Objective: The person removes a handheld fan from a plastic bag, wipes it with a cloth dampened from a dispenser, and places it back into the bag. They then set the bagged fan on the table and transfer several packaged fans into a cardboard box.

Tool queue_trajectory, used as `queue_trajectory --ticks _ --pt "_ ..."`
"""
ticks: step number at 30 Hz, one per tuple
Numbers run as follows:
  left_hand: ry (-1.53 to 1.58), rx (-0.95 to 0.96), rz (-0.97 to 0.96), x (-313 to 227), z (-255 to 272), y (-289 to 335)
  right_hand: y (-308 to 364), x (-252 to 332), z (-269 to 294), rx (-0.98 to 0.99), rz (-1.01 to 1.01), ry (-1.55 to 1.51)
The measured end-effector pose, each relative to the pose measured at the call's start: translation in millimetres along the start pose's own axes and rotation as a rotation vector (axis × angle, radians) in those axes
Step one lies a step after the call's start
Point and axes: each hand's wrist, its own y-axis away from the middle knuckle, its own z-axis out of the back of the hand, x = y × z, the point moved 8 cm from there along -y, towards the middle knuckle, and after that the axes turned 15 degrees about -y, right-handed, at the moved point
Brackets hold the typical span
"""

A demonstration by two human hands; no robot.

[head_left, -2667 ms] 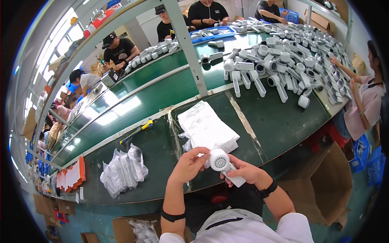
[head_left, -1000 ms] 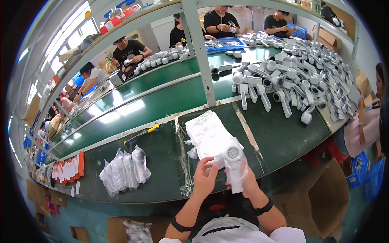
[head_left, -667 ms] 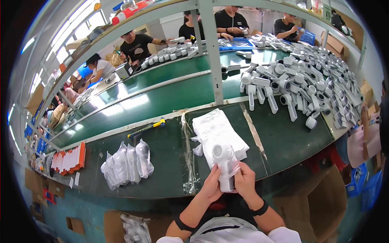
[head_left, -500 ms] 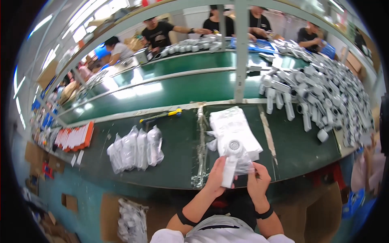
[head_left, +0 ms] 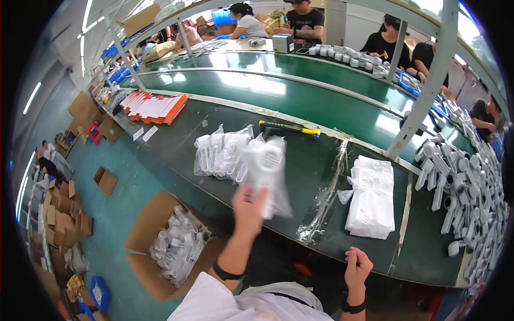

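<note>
My left hand (head_left: 249, 208) grips a bagged white device (head_left: 266, 160) with a round head and a handle, wrapped in clear plastic and slightly blurred. It is over the front of the dark bench, beside a row of similar bagged devices (head_left: 218, 152). The loose end of its bag hangs to the right of my fingers. My right hand (head_left: 357, 266) is at the bench's front edge, fingers curled closed, with nothing visible in them. Beyond that hand lies a stack of white plastic bags (head_left: 372, 198).
A yellow-and-black hammer (head_left: 289, 129) lies behind the row. Orange-and-white cartons (head_left: 155, 108) are at far left. Unbagged grey-white devices (head_left: 460, 187) heap up at right. A cardboard box (head_left: 140, 249) of bagged pieces stands below the bench. A metal post (head_left: 426, 85) rises at the bench's back; people work beyond.
The view has swung left. My left hand has carried the device, now in its bag, from the bag stack toward the bagged row. My right hand has come off the plastic.
</note>
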Motion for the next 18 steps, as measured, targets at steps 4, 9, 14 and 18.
queue_trajectory --ticks 4,9,14,18 --pt "-0.567 -0.534 -0.199 -16 146 -74 -6 -21 3 -0.036 -0.122 -0.010" --pt "-1.000 -0.692 -0.133 29 234 -154 -7 -22 -1 -0.083 -0.031 0.060" --pt "-1.283 -0.480 -0.044 63 217 -194 -7 -17 -2 -0.127 -0.019 0.115" --pt "-1.301 -0.259 0.125 73 205 -207 -6 -13 -3 -0.149 0.009 0.173"
